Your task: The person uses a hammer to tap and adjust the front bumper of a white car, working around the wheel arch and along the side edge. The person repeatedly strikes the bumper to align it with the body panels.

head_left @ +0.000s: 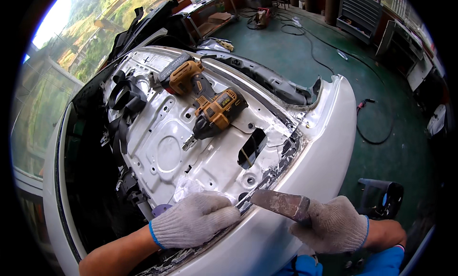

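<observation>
My left hand (pixel 195 221), in a white knit glove with a blue cuff, is closed at the car body's seam. A thin dark edge shows by its fingertips, but what it grips is mostly hidden. In my gloved right hand (pixel 331 224) is a hammer (pixel 279 203) with a worn, rusty head that points left, close to the left fingertips. Its handle is mostly covered by the glove. Both hands are over the torn dark sealant (pixel 286 157) along the white body panel (pixel 315 157). A white cloth (pixel 187 188) lies just beyond my left hand.
An orange-and-black cordless impact driver (pixel 214 109) rests on the bare metal shelf (pixel 169 152). Black seat belts (pixel 126 102) lie to its left. A cutout (pixel 251 148) opens in the shelf. A dark stool (pixel 381 197), a hose (pixel 377 141) and a tool cabinet (pixel 359 14) stand or lie on the green floor.
</observation>
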### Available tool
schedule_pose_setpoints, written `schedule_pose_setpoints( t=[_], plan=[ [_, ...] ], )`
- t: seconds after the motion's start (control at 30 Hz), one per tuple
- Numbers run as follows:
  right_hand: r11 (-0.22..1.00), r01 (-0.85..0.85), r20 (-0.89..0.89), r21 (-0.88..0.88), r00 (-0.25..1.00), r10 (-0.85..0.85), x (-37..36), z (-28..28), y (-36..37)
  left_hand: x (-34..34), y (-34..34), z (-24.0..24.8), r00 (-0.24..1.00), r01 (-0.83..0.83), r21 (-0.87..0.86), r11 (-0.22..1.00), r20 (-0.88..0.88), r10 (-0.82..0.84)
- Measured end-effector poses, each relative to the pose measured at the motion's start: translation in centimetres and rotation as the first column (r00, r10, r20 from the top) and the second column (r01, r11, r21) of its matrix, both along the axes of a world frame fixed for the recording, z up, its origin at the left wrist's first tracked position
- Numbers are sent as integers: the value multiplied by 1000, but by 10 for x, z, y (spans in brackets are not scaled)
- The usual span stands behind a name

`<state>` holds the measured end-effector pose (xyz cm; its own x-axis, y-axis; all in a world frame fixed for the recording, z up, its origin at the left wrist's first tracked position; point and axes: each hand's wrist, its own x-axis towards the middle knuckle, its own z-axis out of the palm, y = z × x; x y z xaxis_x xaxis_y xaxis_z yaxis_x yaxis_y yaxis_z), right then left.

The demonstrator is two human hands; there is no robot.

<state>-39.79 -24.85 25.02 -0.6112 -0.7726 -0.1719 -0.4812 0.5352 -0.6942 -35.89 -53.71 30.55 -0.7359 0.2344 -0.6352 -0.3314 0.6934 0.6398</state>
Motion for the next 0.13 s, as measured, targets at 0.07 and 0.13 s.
schedule_pose_setpoints(
  t=[0.07,0.13],
  plan=[
    [999,30,8,-34,1000,-30,-3,3,5,4,1,1,1000,-19,8,1000,-19,19],
    [998,49,16,-49,999,-48,-6,14,8,2,1,4,1000,-20,-12,1000,7,20]
  ],
)
